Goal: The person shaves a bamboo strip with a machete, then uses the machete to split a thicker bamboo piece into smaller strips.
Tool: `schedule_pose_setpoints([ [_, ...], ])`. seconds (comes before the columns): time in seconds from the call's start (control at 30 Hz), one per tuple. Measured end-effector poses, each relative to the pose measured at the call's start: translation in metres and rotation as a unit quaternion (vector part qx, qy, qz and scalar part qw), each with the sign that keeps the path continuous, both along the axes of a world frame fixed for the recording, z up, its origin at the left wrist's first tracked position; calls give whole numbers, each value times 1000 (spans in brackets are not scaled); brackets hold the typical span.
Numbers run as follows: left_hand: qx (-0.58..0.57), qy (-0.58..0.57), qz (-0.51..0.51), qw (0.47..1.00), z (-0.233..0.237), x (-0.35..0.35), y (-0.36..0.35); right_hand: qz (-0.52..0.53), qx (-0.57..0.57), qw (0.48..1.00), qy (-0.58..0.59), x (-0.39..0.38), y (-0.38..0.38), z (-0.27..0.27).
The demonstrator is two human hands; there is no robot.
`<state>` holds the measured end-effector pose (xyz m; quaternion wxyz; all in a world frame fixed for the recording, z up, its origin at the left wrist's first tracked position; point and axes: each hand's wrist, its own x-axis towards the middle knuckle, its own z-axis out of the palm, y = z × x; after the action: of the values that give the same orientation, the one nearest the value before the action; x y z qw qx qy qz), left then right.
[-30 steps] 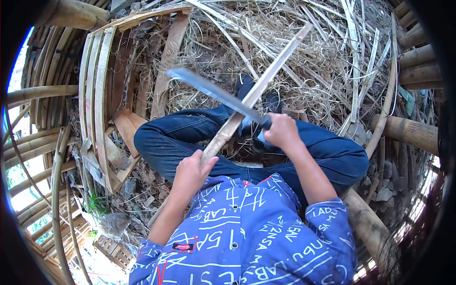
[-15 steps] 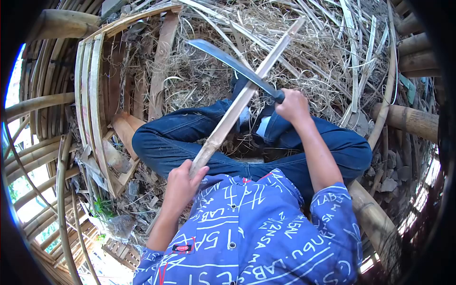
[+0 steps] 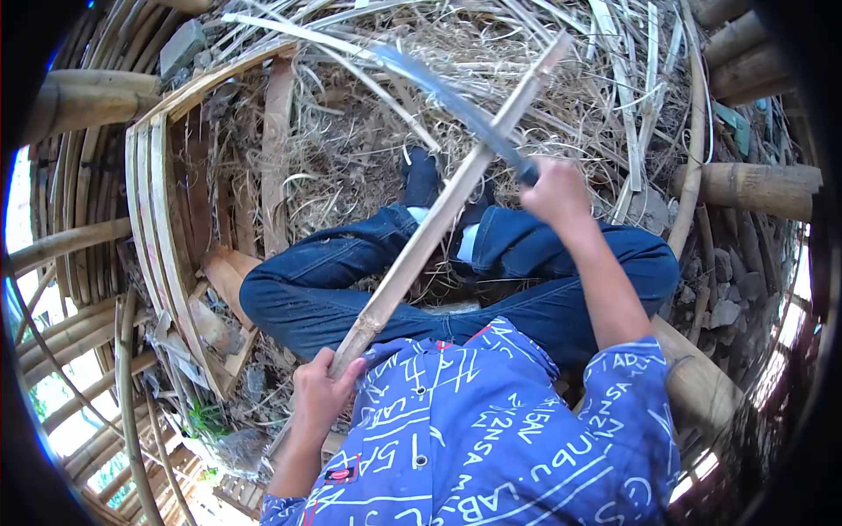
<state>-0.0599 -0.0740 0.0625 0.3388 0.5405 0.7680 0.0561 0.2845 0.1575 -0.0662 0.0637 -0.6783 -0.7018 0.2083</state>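
My left hand [image 3: 323, 393] is closed round the lower end of a long split bamboo strip [image 3: 443, 209], which slants up and to the right across my crossed legs. Its upper end is over the shavings on the ground. In my right hand [image 3: 557, 197] is the dark handle of a long machete [image 3: 447, 96]. The blade crosses the upper part of the strip, points up and to the left, and is blurred by motion. Whether its edge touches the strip I cannot tell.
A wooden frame [image 3: 168, 228] stands at the left, with thick bamboo poles [image 3: 96, 98] behind it. Thin strips and curled shavings [image 3: 351, 131] cover the ground ahead. A thick bamboo pole [image 3: 754, 188] and broken stones [image 3: 726, 298] lie at the right.
The machete and my right hand have moved slightly right, and the blade has blurred. My left hand sits lower with the strip's near end. The whole view has shifted a little.
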Motion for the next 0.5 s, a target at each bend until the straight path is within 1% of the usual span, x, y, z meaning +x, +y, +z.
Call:
schedule_pose_setpoints([
  [0.07,14,-5,-3,1000,-4,-1,7,50,-17,998,18,-15,-20,18],
  [0.1,25,2,-2,1000,-4,-2,9,67,-9,997,35,-18,-28,19],
  [0.13,36,10,0,999,-3,-5,9,73,37,995,49,-20,-34,17],
  [0.2,53,4,-12,999,-7,-10,1,89,57,993,54,-13,-33,14],
  [0.27,12,-42,13,999,-7,-7,-6,77,55,995,14,1,-21,9],
  [0.3,8,-38,4,999,3,0,-1,77,69,994,27,10,-16,1],
  [0.33,11,-37,3,999,1,-3,-4,77,72,994,28,18,-10,-3],
  [0.4,31,-30,-1,999,-1,-14,-17,5,62,998,-24,34,0,-10],
  [0.43,39,-10,-28,999,3,-17,-20,-19,47,999,-15,44,7,-12],
  [0.5,27,-18,-15,999,0,-15,-25,-43,32,998,-12,48,15,-13],
])
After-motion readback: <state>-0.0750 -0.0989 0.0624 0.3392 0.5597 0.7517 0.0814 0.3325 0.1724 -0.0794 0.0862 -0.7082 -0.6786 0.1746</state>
